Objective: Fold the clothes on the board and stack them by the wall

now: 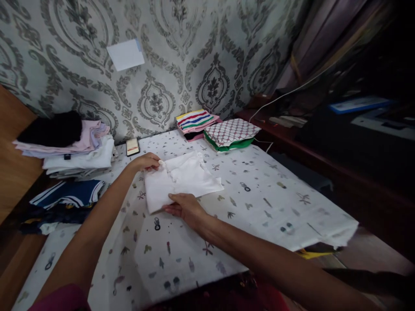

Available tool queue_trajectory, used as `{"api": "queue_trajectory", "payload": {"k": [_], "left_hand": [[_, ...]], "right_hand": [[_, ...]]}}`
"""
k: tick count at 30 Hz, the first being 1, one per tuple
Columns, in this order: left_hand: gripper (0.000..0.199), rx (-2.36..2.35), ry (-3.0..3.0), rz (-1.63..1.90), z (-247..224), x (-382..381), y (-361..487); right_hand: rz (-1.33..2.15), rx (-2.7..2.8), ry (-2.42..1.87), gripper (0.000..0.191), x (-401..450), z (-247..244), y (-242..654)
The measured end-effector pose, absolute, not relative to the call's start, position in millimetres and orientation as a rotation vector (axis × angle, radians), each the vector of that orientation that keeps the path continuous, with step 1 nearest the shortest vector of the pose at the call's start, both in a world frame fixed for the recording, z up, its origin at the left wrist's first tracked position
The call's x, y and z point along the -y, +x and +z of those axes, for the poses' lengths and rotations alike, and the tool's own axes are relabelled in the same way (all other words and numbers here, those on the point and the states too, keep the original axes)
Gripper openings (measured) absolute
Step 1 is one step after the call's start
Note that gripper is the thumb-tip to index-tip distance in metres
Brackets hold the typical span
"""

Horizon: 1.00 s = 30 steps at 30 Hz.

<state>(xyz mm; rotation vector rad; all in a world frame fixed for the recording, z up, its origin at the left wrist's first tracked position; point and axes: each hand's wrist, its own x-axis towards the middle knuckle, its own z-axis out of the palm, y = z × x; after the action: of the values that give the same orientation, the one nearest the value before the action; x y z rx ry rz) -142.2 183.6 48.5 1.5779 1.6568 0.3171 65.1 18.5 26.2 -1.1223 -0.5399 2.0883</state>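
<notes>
A white garment (184,177), partly folded, lies on the table covered with a printed white cloth (259,203). My left hand (147,161) pinches its far left corner, fingers closed on the fabric. The near edge of the same garment is between the thumb and fingers of my right hand (186,209). Its right end tapers to a loose point on the cloth. Some fingertips of both hands are hidden by the fabric.
Folded clothes (78,160) are stacked at the left, with a blue garment (69,193) nearer. A small card-like item (132,147) lies by the wall. Striped (197,120) and patterned (231,131) folded fabrics sit at the back. A cable (285,95) runs along the right.
</notes>
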Motion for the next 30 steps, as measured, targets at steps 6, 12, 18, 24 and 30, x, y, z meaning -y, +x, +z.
{"api": "queue_trajectory", "payload": {"k": [6,12,18,24,30], "left_hand": [[0.012,-1.640,1.860,0.388,51,-186,-142],[0.027,-1.576,1.969,0.427,49,-186,-142],[0.026,-1.580,2.015,0.389,37,-191,-134],[0.025,-1.610,2.063,0.357,34,-195,-134],[0.019,-1.772,2.175,0.374,23,-186,-122]], "right_hand": [[2.060,0.808,-1.286,0.009,-29,32,65],[1.854,1.071,-1.237,0.034,-34,25,71],[1.964,1.119,-1.303,0.026,-42,23,76],[1.955,1.067,-1.304,0.043,-41,23,77],[2.006,1.081,-1.300,0.044,-42,26,81]]}}
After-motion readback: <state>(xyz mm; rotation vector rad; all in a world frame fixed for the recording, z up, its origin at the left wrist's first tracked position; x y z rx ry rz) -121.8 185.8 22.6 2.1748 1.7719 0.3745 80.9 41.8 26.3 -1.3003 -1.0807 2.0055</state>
